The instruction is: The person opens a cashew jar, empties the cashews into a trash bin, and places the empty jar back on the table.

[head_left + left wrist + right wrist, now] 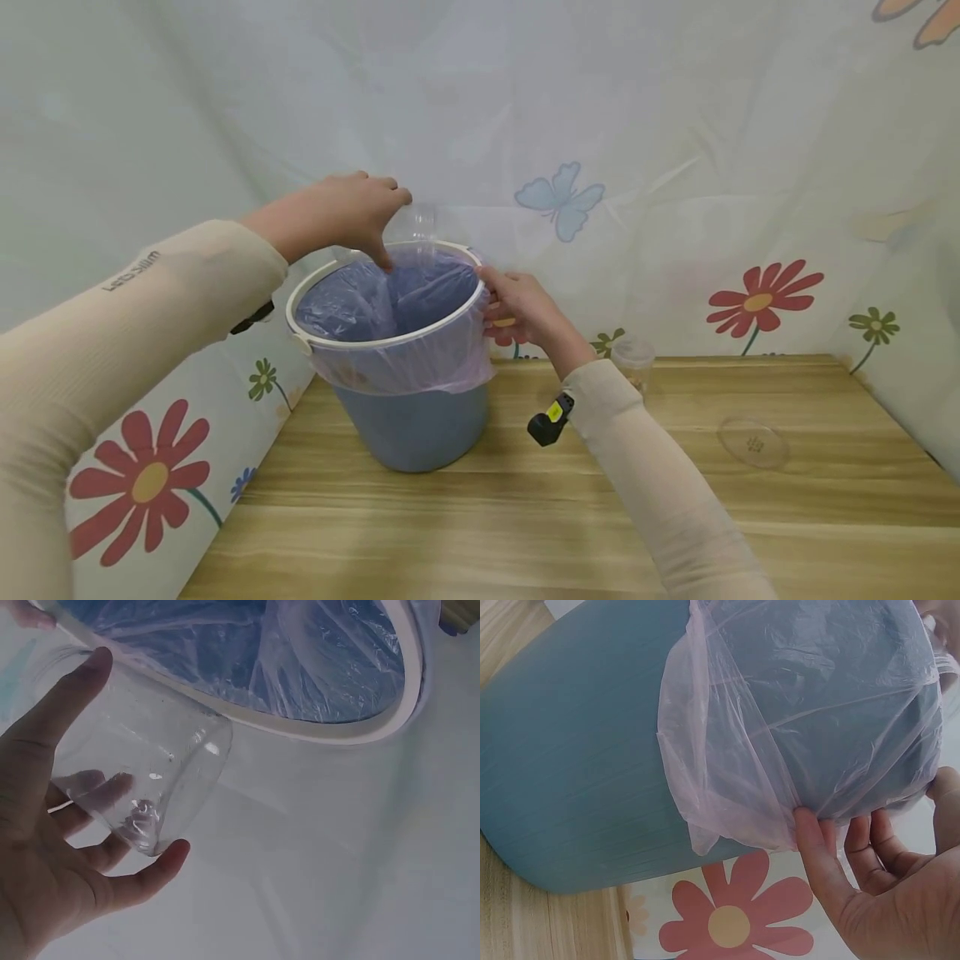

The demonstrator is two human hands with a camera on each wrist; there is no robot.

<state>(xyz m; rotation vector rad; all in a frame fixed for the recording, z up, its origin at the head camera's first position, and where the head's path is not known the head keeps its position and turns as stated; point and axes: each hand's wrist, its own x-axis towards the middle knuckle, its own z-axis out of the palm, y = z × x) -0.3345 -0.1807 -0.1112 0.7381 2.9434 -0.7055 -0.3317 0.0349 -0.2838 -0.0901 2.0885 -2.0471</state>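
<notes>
left sleeve (142,308) outstretched; left hand (341,212) grips clear jar (169,742), right hand (528,308) holds bin rim (390,341).

left grip (49,874): clear jar (161,742) held, tilted | white rim (300,730) near | plastic liner (322,660) inside rim

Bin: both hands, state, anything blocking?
Left hand gripping clear jar near bin. Right hand at its rim. Bin upright, liner folded outside. Clear disc off right, not in the way.

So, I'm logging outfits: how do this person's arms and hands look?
The cream fabric left sleeve bears dark lettering; the cream right sleeve looks plain, with a black, yellow-labelled device at its cuff. Left hand and right hand look ungloved.
</notes>
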